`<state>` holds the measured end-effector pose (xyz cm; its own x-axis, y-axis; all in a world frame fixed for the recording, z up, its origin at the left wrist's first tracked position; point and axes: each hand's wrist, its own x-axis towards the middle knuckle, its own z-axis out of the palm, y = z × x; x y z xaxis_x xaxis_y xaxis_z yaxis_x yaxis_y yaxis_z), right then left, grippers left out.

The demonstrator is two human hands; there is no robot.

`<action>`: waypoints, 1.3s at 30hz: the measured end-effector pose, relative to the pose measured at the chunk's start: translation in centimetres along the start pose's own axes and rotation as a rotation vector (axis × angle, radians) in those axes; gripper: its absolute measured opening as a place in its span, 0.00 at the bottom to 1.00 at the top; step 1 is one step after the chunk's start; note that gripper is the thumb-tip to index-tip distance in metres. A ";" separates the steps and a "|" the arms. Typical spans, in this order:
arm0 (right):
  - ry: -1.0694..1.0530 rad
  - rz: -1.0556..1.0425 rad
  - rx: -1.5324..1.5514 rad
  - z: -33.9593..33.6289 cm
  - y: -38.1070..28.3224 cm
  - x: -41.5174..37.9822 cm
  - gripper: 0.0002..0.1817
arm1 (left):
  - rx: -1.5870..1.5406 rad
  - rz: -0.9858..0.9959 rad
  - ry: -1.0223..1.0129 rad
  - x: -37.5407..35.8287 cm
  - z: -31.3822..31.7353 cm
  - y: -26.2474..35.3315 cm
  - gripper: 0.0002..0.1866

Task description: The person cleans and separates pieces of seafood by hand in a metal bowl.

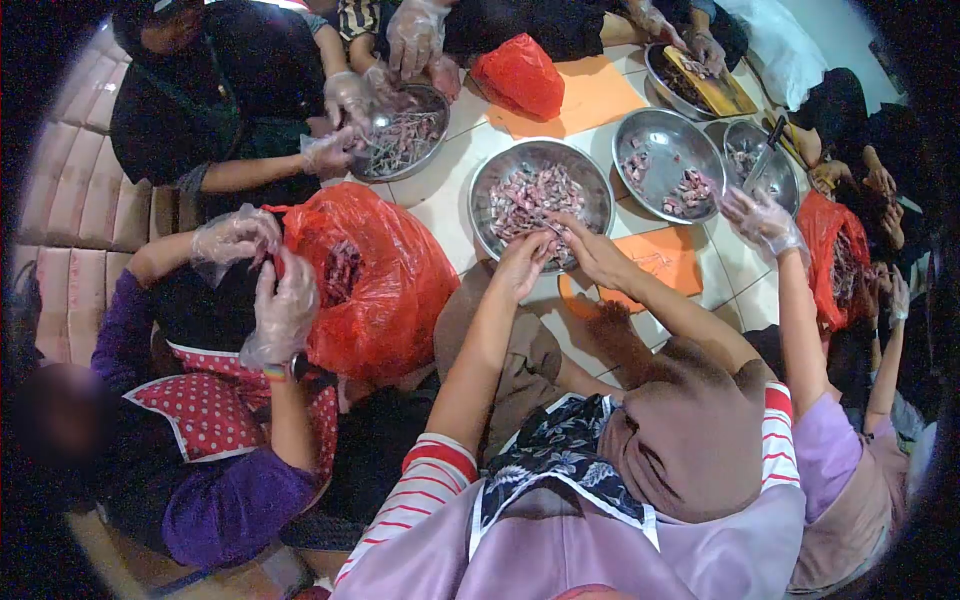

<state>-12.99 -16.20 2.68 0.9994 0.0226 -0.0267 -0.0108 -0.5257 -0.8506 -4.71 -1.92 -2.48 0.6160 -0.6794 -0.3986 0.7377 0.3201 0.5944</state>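
My left hand (525, 262) and my right hand (597, 252), both bare, meet over the near rim of a steel bowl (484, 160). Their fingers pinch together around a small pinkish-grey piece (548, 228), perhaps a small fish; the fingers hide most of it. Many similar pinkish pieces (522, 192) lie heaped in the bowl. Below my right forearm an orange cutting board (672, 250) rests on the tiles, with thin pale scraps on it.
At my left, a co-worker's gloved hands (285, 315) are beside a red plastic bag (400, 290) of similar pieces. Other steel bowls (650, 130) stand on the tiled floor (735, 265). A gloved hand (762, 222) reaches in from the right, near another red bag (822, 225).
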 end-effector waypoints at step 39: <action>-0.028 0.192 0.101 1.2 1.7 1.4 0.25 | 0.148 -0.047 -0.006 -0.4 -0.8 -0.5 0.09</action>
<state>-11.62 -16.09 0.54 0.9773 -0.0452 -0.2070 -0.2059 -0.4345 -0.8768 -5.06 -1.24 -3.17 0.5796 -0.6952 -0.4251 0.7168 0.1870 0.6717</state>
